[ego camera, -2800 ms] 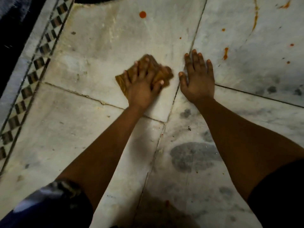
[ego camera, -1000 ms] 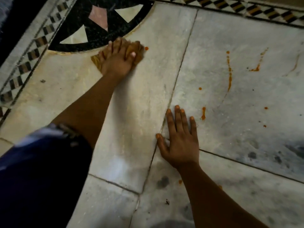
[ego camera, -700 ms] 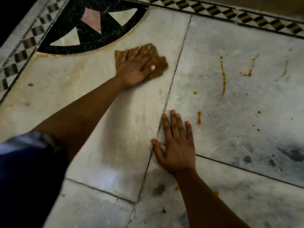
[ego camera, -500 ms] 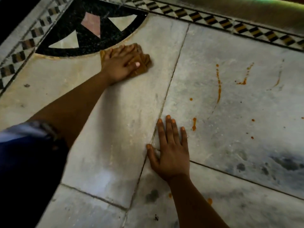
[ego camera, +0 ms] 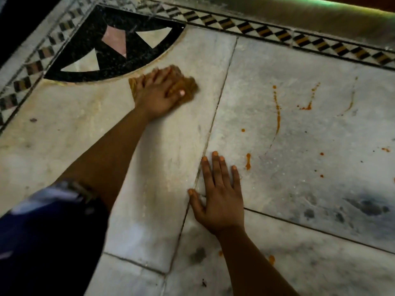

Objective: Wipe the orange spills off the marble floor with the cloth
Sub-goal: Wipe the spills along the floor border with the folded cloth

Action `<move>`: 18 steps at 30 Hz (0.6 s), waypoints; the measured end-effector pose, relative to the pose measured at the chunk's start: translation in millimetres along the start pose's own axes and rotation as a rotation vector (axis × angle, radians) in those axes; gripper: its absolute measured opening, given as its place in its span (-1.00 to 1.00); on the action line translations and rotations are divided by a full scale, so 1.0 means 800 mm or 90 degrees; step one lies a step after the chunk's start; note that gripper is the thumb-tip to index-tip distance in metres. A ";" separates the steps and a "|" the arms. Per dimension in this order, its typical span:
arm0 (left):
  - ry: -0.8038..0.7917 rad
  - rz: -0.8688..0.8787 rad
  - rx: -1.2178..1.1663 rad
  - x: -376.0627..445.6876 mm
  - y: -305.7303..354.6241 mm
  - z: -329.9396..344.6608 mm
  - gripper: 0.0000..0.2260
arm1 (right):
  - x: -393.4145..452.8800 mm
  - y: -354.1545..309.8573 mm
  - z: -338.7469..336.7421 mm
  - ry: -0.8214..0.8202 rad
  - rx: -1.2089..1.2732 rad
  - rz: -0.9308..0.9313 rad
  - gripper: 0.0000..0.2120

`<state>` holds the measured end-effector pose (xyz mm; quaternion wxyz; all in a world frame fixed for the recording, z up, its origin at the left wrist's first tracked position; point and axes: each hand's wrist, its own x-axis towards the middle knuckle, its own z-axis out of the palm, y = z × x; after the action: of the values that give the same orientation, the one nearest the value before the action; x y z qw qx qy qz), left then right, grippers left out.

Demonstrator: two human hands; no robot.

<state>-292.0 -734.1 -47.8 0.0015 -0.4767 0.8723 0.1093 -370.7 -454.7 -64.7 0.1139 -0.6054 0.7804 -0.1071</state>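
In the head view, the cloth (ego camera: 183, 87), brown-orange and crumpled, is pressed flat against the marble floor (ego camera: 162, 167) in the upper middle of the frame, just below the curved edge of the black inlay (ego camera: 89, 52). The left hand (ego camera: 159, 94) lies spread over it, fingers extended on top and the thumb laid across the cloth's right part; the grip is therefore a flat, downward press with the cloth pinned beneath the palm, not a closed fist. The hand and cloth are blurred, which suggests a stroke under way. The right hand (ego camera: 220, 201) is planted open and empty on the floor at centre frame, across the joint between two slabs, and appears to serve as a brace.

The slab under the cloth looks nearly free of orange. The orange spills (ego camera: 277, 116) are gathered on the slab to the right: a long thin streak, a short drip (ego camera: 248, 162) just beside the right fingertips, a splash in the upper right, and scattered dots. Two small spots (ego camera: 271, 259) are seen near the right forearm at the bottom.

The wiping step is judged to be in hand, with most of the spills not yet reached. The next move calls for the cloth to be carried rightward across the joint.
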 end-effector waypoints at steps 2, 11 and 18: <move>-0.011 -0.078 -0.023 0.038 0.019 -0.002 -0.44 | 0.001 0.001 0.001 -0.003 -0.005 -0.002 -0.32; -0.022 0.243 -0.017 -0.083 0.039 0.022 -0.33 | 0.000 0.002 0.002 0.005 -0.010 -0.006 -0.31; 0.048 -0.125 -0.017 -0.067 -0.057 -0.001 -0.31 | 0.000 0.003 0.005 0.020 0.009 -0.009 -0.32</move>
<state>-224.7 -713.4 -50.1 -0.0270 -0.5637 0.8192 0.1020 -371.8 -454.0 -69.1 0.1054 -0.6082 0.7771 -0.1232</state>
